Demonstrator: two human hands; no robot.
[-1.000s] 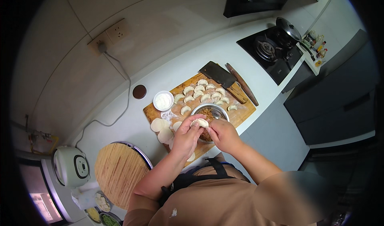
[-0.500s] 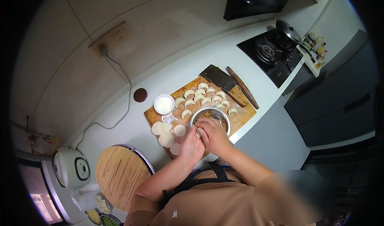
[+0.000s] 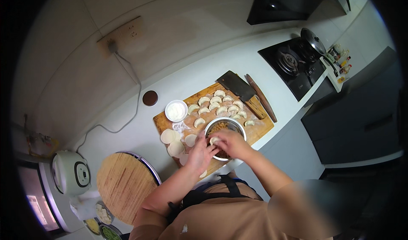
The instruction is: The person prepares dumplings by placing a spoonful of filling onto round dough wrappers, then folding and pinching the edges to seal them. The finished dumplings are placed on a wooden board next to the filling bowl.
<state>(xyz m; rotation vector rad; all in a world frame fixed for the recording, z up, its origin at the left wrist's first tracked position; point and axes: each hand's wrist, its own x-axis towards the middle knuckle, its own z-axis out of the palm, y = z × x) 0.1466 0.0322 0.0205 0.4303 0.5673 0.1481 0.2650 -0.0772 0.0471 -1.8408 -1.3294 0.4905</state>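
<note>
A pale, folded dumpling [image 3: 214,141] is held between my two hands, over the near left rim of a steel bowl [image 3: 244,134] of brown filling. My left hand [image 3: 199,154] supports it with thumb and fingers bent around its left side. From the right, my right hand [image 3: 233,144] pinches the dumpling with its fingertips and covers part of the bowl. Finished dumplings [image 3: 216,100] lie in loose rows on the floured wooden board [image 3: 259,131]. Round dough wrappers [image 3: 176,149] overlap at the board's left side, next to my left hand.
A white bowl of flour [image 3: 176,111] stands at the board's far left corner. A cleaver [image 3: 236,85] and a rolling pin [image 3: 261,97] lie along its right side. Left are a round wooden lid [image 3: 125,187] and a rice cooker [image 3: 71,173]; a gas stove [image 3: 293,65] is far right.
My fingers have shifted around the dumpling, and the hands have opened apart a little, so more of it and the filling shows. The whole view has tilted slightly.
</note>
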